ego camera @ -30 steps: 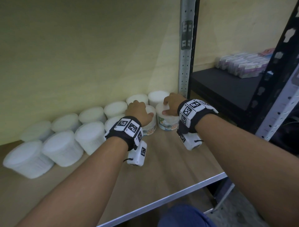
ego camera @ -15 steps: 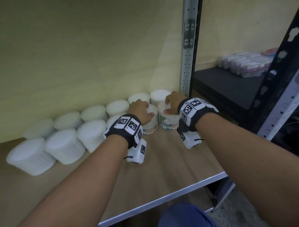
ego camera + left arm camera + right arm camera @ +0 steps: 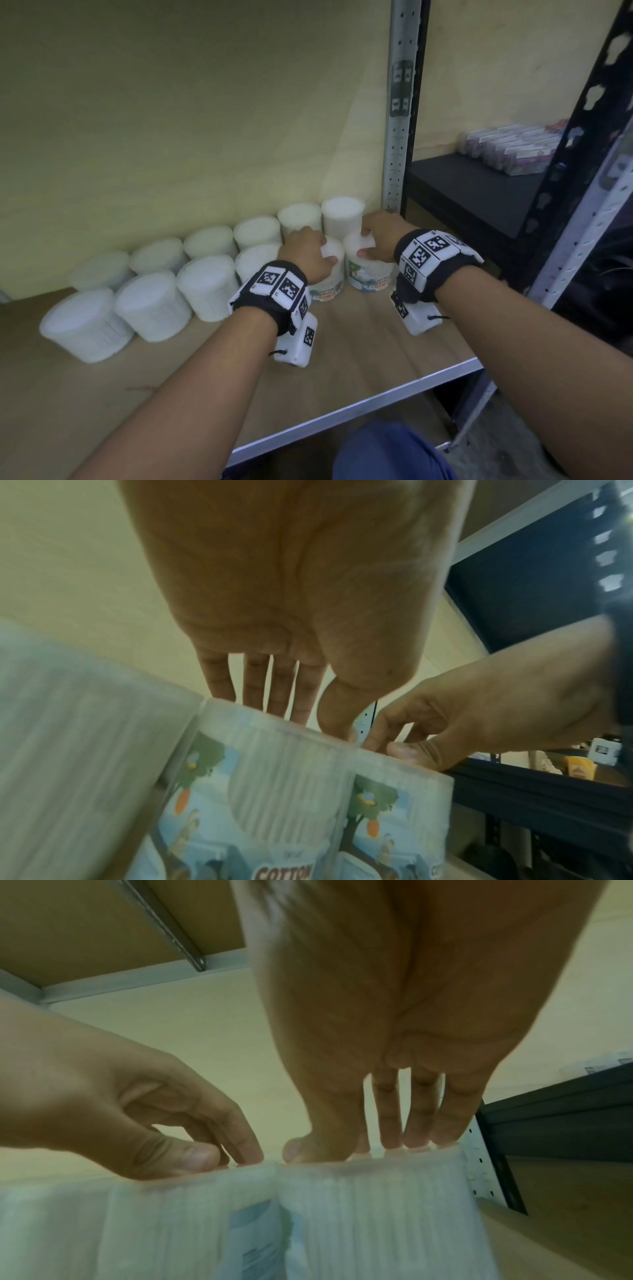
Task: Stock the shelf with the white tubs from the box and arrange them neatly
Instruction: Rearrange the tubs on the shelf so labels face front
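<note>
Gripping two labelled tubs side by side at the right end of the front row: left hand (image 3: 306,253) curls its fingers (image 3: 255,681) over the lid of the left labelled tub (image 3: 327,281), right hand (image 3: 380,236) does the same on the right labelled tub (image 3: 368,274), thumbs at the near rims. The two tubs touch each other, roughly 12 o'clock from the person, near the grey perforated steel upright (image 3: 397,113). Both are short round cylinders, translucent ribbed plastic, white flat lids, printed wrap reading "COTTON BUDS". Count on the wooden shelf (image 3: 359,346): back row of six tubs (image 3: 209,241) against the pale yellow wall, front row of six including the two held, twelve total, running from 9 o'clock to 12 o'clock. Plain white tubs (image 3: 150,305) in front show fine vertical ribbing. Shelf edge is a metal strip. At 2 o'clock, a black shelf (image 3: 472,192) carries a row of flat purple-labelled packs (image 3: 510,147); count unclear.
</note>
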Available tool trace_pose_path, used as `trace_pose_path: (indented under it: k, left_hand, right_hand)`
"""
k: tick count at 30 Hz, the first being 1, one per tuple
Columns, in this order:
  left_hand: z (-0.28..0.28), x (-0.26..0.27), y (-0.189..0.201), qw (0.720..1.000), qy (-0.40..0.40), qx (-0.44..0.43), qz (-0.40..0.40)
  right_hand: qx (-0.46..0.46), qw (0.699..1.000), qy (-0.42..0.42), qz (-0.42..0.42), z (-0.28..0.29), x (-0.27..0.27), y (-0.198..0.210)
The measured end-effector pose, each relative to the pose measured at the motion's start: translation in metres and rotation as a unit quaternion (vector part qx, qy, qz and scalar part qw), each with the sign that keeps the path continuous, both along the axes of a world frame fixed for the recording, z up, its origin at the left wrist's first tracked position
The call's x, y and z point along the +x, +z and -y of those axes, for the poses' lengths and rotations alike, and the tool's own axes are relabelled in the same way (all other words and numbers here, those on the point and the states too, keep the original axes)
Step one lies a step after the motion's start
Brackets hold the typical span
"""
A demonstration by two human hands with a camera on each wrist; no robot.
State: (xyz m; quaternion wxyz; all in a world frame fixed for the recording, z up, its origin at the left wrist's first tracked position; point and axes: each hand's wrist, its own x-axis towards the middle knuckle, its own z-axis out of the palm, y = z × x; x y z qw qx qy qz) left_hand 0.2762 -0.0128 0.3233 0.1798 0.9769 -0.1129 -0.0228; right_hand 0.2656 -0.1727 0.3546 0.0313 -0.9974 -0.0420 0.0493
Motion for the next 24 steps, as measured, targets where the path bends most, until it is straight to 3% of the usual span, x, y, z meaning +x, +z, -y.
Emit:
trace_pose_path:
  k: [24]
  left_hand:
    - [0.021, -0.133, 0.006, 0.999, -0.045, 0.002, 0.020]
  right_hand:
    - [0.064, 0.997, -0.029, -0.026, 0.036, -0.126, -0.005]
